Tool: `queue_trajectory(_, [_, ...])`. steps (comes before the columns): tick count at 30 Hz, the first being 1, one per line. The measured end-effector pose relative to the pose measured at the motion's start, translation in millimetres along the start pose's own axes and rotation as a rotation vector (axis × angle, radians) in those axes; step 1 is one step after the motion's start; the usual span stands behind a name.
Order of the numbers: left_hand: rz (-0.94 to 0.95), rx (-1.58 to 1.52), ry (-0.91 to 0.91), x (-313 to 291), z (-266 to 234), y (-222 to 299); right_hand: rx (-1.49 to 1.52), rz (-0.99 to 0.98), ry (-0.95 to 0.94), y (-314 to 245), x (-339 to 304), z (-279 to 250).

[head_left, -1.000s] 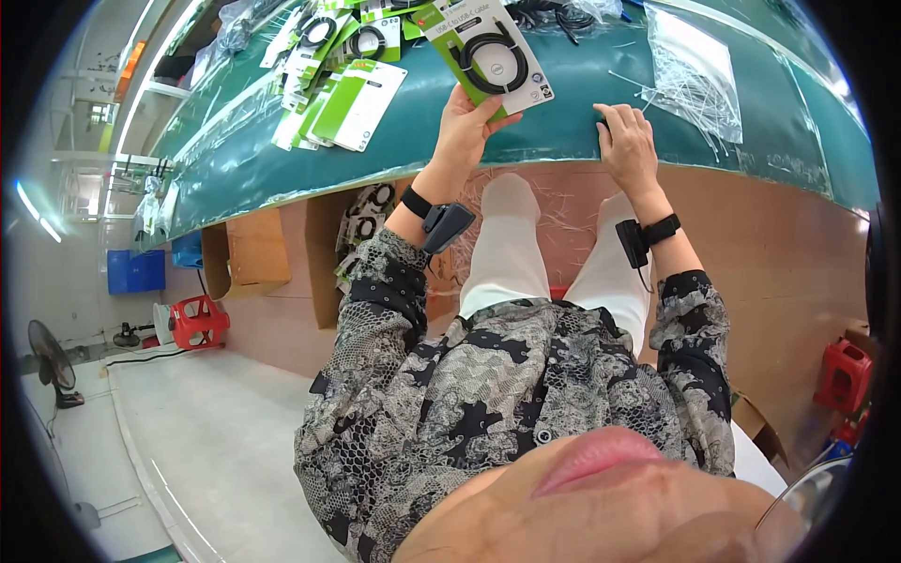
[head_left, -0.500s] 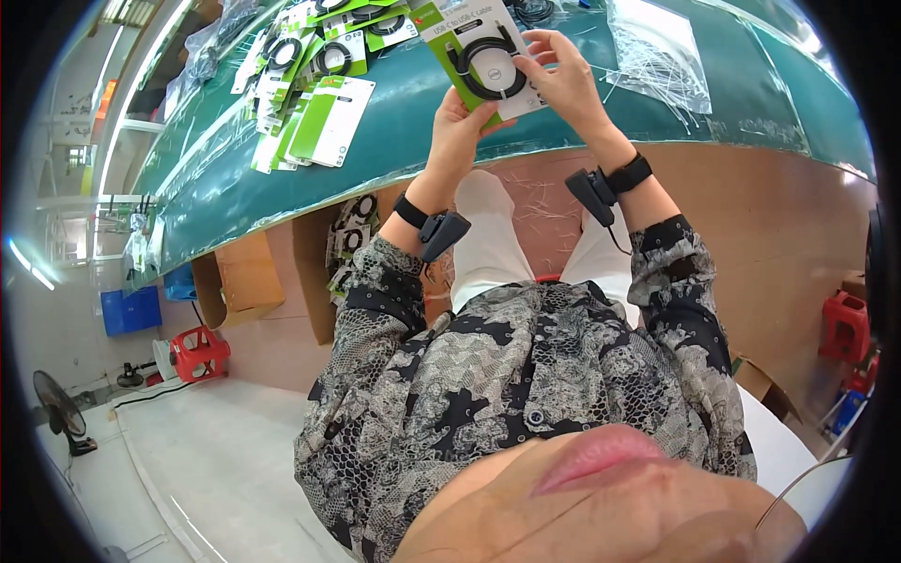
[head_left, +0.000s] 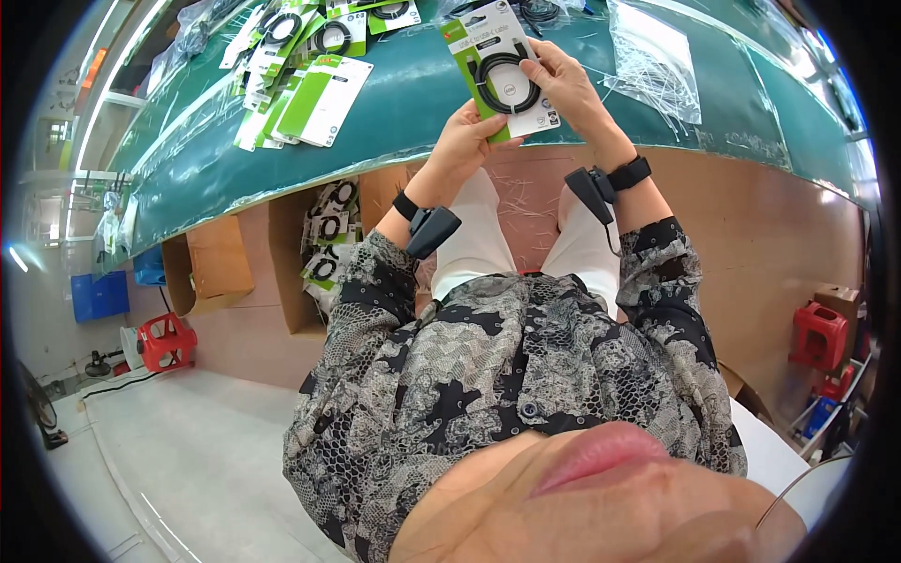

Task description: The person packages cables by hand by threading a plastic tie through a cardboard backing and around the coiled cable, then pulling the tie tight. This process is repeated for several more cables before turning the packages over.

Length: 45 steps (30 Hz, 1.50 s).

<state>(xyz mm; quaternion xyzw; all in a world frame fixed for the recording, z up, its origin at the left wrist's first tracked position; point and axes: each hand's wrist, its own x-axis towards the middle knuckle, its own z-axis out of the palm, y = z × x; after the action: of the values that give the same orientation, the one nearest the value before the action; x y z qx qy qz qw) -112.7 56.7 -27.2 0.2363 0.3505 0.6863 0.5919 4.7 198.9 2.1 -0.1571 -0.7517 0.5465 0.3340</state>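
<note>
A coiled black cable on a white and green card [head_left: 508, 91] is held up between my two hands, over the near edge of the green tabletop [head_left: 404, 122]. My left hand [head_left: 466, 133] pinches the card's lower left corner. At the card's right edge, my right hand [head_left: 563, 83] grips with the thumb lying on the front near the coil. The card's printed front with the cable faces me. Each wrist wears a black strap with a small black device.
Several carded cables [head_left: 314, 89] lie heaped at the left on the table. To the right is a clear bag of white cable ties [head_left: 657, 66]. Below the table edge stands a cardboard box [head_left: 298, 263] with more carded cables. Red stools [head_left: 167, 342] stand on the floor.
The card is slightly lower and more upright in my hands. The whole view has shifted a little, bringing more of the box of carded cables into sight.
</note>
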Motion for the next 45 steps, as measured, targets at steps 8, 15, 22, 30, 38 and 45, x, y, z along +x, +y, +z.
queue_trajectory(8, [0.128, 0.302, 0.134, 7, -25, 25, -0.469, 0.007, 0.157, 27, -11, -8])
queue_trajectory(15, [0.302, 0.674, 0.078, 81, -104, 170, -0.912, -0.308, 0.136, 45, -55, -12])
queue_trajectory(22, [0.305, 0.903, -0.176, 145, -106, 168, -0.877, -0.277, 0.19, 42, -51, -3])
queue_trajectory(30, [0.999, 1.602, -0.327, 206, -23, 12, -0.938, -0.286, 0.268, 57, -65, -11])
queue_trajectory(38, [0.979, 2.077, -0.177, 276, -59, 32, -0.938, -0.312, 0.37, 52, -59, -3])
queue_trajectory(45, [0.838, 2.173, -0.344, 221, 0, 15, -0.904, -0.28, 0.456, 78, -70, -7])
